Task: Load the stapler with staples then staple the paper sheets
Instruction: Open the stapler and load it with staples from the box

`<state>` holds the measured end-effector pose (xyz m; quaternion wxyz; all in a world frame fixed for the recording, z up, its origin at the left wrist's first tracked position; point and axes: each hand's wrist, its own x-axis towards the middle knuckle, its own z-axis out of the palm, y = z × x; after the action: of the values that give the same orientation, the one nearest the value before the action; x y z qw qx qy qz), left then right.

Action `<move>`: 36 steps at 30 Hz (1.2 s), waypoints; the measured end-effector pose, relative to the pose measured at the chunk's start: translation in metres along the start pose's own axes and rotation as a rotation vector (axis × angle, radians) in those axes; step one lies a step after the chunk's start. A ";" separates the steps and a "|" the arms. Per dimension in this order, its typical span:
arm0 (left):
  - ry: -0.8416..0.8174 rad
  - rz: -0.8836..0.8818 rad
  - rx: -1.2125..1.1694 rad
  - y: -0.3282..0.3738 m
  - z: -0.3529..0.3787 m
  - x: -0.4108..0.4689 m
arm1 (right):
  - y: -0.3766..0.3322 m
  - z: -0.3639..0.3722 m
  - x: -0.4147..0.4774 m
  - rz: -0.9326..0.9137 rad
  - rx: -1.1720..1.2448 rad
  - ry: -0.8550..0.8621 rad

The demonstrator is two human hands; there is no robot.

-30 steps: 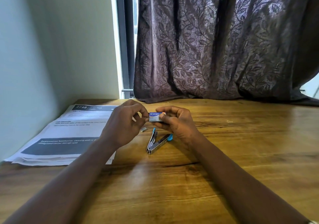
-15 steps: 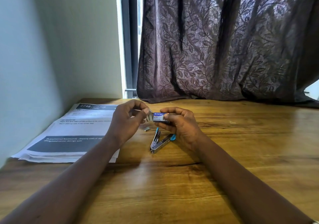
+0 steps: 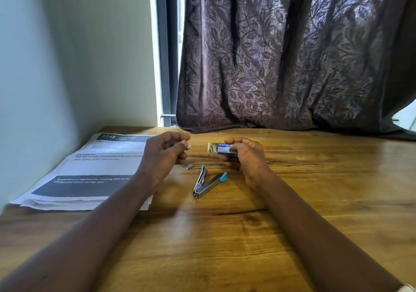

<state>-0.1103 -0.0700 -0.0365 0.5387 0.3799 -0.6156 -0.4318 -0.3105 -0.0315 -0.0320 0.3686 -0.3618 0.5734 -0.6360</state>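
Note:
A small metal stapler with blue tips lies hinged open on the wooden table, between my hands. My right hand grips a blue and white staple box above the table, its inner tray slid out to the left. My left hand pinches a small pale strip of staples between thumb and fingers, a short gap left of the box. Another short staple strip lies on the table under my left hand. A stack of printed paper sheets lies at the left.
A pale wall runs along the table's left edge, close to the paper. A dark patterned curtain hangs behind the table and its hem rests on the far edge. A tiny loose staple lies on the right of the tabletop.
My hands were together at the box; now my left hand has pulled away to the left with a staple strip, leaving the box's tray slid out in my right hand.

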 end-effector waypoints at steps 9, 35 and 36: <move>-0.103 0.111 0.285 -0.007 0.003 -0.002 | 0.002 -0.013 0.009 -0.035 -0.363 0.065; -0.134 0.167 0.749 -0.010 -0.015 0.000 | 0.007 -0.011 0.008 -0.148 -0.474 -0.067; -0.122 0.173 0.807 -0.011 -0.012 0.000 | 0.006 -0.011 0.008 -0.134 -0.456 -0.067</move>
<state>-0.0986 -0.0753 -0.0464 0.3435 0.4812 -0.7958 -0.1307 -0.3237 -0.0335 -0.0385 0.2533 -0.4939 0.6644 -0.5004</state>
